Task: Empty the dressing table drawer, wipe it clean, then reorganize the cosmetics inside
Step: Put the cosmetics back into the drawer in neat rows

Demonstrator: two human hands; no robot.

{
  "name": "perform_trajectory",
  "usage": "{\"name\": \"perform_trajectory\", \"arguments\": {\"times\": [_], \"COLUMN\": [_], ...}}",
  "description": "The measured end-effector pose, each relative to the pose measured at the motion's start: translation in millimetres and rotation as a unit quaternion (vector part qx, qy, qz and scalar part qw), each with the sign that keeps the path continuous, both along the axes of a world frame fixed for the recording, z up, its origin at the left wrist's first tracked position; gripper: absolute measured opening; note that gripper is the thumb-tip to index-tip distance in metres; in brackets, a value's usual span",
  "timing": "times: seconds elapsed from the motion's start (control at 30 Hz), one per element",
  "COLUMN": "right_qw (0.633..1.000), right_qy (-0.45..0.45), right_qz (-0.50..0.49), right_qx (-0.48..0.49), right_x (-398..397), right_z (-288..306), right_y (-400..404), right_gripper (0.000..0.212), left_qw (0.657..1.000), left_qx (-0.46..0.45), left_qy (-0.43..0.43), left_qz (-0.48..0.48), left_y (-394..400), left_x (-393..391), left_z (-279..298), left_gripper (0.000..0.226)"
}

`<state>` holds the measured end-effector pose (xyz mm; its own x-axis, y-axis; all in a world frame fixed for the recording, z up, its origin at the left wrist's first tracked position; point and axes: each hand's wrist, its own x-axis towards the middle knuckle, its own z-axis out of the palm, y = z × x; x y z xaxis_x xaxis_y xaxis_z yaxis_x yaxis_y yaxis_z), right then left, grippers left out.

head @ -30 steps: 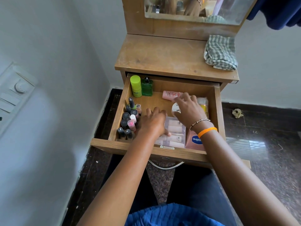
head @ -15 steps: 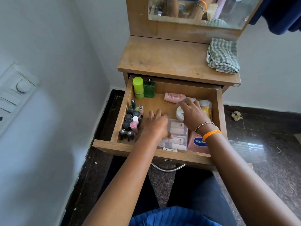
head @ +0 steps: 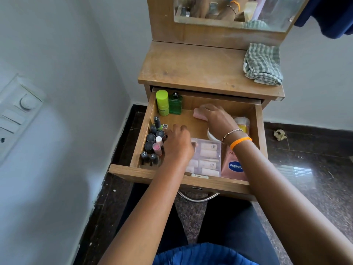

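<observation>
Drawer [head: 145, 129] pulled open, cosmetics sitting in tidy groups — looks like the reorganizing step, near its end. Right hand [head: 215, 116] is at the back of the drawer, fingers curled over a pink tube [head: 198, 114]. Left hand [head: 176, 145] sits beside the nail polish bottles [head: 152, 142] at the left wall; fingers curled downward, whether they hold anything I cannot tell. Clear case of small tubes [head: 208, 159] and Vaseline tube [head: 234, 167] lie at the front. Checked cloth [head: 262, 64] rests on the desk [head: 191, 67]. Next — set the pink tube in the bare middle, then shut the drawer.
</observation>
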<state>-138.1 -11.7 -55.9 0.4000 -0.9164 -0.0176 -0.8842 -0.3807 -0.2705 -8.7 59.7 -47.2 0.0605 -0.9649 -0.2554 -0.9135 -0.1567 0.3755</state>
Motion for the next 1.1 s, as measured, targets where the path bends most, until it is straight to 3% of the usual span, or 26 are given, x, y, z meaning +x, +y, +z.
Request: {"name": "perform_trajectory", "arguments": {"times": [0.23, 0.53, 0.77, 0.87, 0.93, 1.0, 1.1], "right_qw": [0.994, 0.996, 0.997, 0.999, 0.995, 0.982, 0.965], "right_qy": [0.109, 0.084, 0.066, -0.010, -0.072, -0.105, -0.066], "right_qz": [0.019, 0.000, 0.003, 0.003, -0.053, -0.150, -0.253], "right_qx": [-0.023, -0.041, -0.042, -0.045, -0.048, -0.046, 0.005], "right_x": [15.7, 13.5, 10.2, 1.9, -7.9, -22.7, -44.0], "right_z": [-9.6, -11.2, -16.1, -11.4, -0.6, 11.3, 18.8], "right_y": [-3.6, -4.6, -5.1, -5.6, -5.2, -2.7, 5.8], "right_gripper": [0.042, 0.031, 0.035, 0.043, 0.048, 0.036, 0.029], "left_qw": [0.999, 0.998, 0.998, 0.999, 0.999, 0.999, 0.999], "left_qx": [0.040, 0.057, 0.056, 0.051, 0.037, 0.023, 0.020], "left_qy": [-0.008, -0.014, -0.009, -0.010, -0.013, -0.022, -0.020], "left_qz": [0.018, 0.014, 0.010, 0.005, -0.005, -0.018, -0.030], "left_y": [-0.8, -2.3, -3.0, -2.1, -1.6, -2.5, -5.5], "left_x": [-0.8, -1.1, -1.2, -0.9, -0.6, -1.2, -2.7], "left_z": [2.8, 2.6, 1.7, -0.6, -2.3, -4.0, -4.6], "left_gripper": [0.050, 0.050, 0.050, 0.052, 0.054, 0.055, 0.055]}}
